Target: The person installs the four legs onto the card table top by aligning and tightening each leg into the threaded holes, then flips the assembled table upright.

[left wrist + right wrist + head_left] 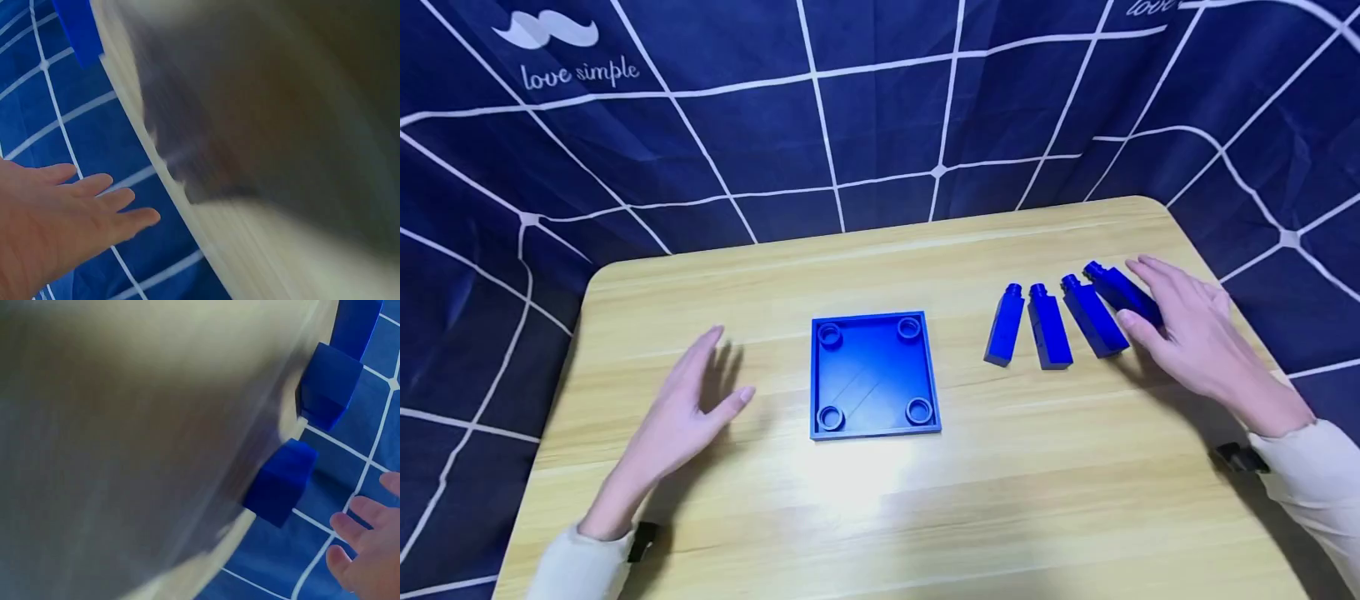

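A square blue tray-like panel (876, 375) with a raised rim and a round socket in each corner lies mid-table. To its right, several blue square posts with threaded ends lie fanned out, among them the leftmost post (1004, 327) and the rightmost post (1123, 292). My right hand (1195, 329) is beside the rightmost post, fingers spread and relaxed; in the right wrist view that hand (372, 540) appears apart from the nearest post (282, 482). Left of the panel my left hand (673, 408) hovers with straight fingers, holding nothing; the left wrist view shows this hand (75, 219) too.
The wood-grain table (880, 517) has rounded far corners. A dark blue curtain (880, 117) with white grid lines hangs behind the table and along both sides.
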A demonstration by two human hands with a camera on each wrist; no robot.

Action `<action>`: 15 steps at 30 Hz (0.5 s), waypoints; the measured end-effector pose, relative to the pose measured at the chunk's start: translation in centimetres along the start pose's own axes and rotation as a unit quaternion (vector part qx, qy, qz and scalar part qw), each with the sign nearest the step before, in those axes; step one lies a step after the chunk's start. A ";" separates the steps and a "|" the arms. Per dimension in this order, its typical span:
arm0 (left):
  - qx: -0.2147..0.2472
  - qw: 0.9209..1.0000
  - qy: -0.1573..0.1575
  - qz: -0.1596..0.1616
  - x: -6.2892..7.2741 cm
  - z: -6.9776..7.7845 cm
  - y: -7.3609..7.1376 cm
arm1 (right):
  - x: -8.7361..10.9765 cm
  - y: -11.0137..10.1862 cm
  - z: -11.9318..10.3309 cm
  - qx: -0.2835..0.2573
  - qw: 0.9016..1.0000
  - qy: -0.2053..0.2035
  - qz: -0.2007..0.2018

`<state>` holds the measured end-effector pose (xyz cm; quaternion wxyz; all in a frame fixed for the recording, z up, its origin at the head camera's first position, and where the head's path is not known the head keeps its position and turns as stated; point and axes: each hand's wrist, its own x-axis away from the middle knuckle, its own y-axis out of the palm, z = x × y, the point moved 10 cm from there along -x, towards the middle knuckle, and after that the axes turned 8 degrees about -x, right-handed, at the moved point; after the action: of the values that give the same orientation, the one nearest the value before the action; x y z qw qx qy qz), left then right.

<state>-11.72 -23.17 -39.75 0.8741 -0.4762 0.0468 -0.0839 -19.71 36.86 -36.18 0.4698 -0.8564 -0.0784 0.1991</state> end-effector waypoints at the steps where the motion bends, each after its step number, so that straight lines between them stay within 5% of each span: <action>1: 0.006 1.000 0.003 -0.014 -0.1 0.5 0.7 | -0.1 0.1 0.2 -0.011 1.000 0.005 0.001; 7: 0.019 0.995 0.033 -0.090 -0.8 3.1 4.3 | -0.3 0.8 2.2 -0.081 0.994 0.075 -0.011; 15: 0.014 0.990 0.072 -0.118 -1.5 5.0 6.1 | -0.2 2.6 5.4 -0.153 0.973 0.166 -0.056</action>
<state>-11.77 -15.51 -42.22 0.8587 -0.4592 0.0522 -0.2215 -22.27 39.57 -40.87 0.3500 -0.9335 -0.0770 0.0130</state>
